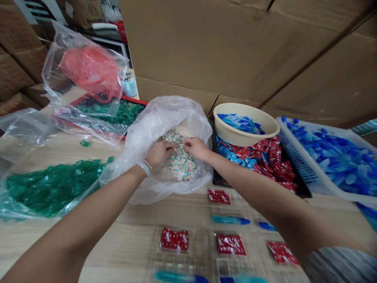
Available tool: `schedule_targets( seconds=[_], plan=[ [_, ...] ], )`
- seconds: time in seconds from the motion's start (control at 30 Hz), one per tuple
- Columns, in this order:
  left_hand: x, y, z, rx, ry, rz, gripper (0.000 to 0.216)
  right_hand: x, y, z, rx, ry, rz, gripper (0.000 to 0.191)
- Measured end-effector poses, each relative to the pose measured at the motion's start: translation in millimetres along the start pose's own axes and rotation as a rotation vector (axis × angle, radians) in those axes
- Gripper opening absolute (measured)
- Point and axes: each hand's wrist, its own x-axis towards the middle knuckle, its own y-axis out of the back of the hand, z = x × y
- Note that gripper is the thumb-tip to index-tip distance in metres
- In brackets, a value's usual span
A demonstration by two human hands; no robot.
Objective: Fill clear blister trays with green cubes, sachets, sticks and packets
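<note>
Inside the open plastic bag (165, 118) at the middle of the table (118, 220), the packets (180, 163) lie heaped. Our left hand (159, 152) and right hand (196, 147) meet over them, fingertips pressed together, pinching packets. We judge the slack bag rim could sag under our wrists and spill packets toward the green pieces (50, 188).

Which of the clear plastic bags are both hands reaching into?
The middle bag holding small multicoloured packets; the left hand and right hand pinch them. The others hold green pieces or something red.
</note>
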Motion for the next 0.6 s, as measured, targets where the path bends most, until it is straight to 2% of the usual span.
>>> schedule_targets(
  seconds=[0.13,0.23,0.3,0.37,0.47,0.6],
  plan=[
    [0.7,0.1,-0.3,0.024,0.090,-0.036,0.028,7.6,-2.2,-3.7,-0.088,0.094,-0.004,0.019],
    [0.6,4.3,3.2,-0.027,0.175,0.035,0.031,10.2,-1.1,-8.4,-0.112,0.125,0.030,0.016],
    [0.3,7.7,4.4,-0.132,0.251,0.089,0.031,9.6,-0.2,-10.7,0.003,0.085,0.048,0.014],
    [0.1,9.3,4.4,-0.204,0.272,0.076,0.028,7.9,-0.8,-12.6,0.186,0.040,0.016,0.013],
    [-0.1,5.8,4.2,-0.157,0.227,0.065,0.025,5.4,-5.9,-14.3,0.395,-0.020,-0.067,0.014],
    [-1.5,-4.3,5.0,-0.111,0.187,0.118,0.029,5.3,-15.0,-12.2,0.478,-0.095,-0.072,0.015]
  ],
)
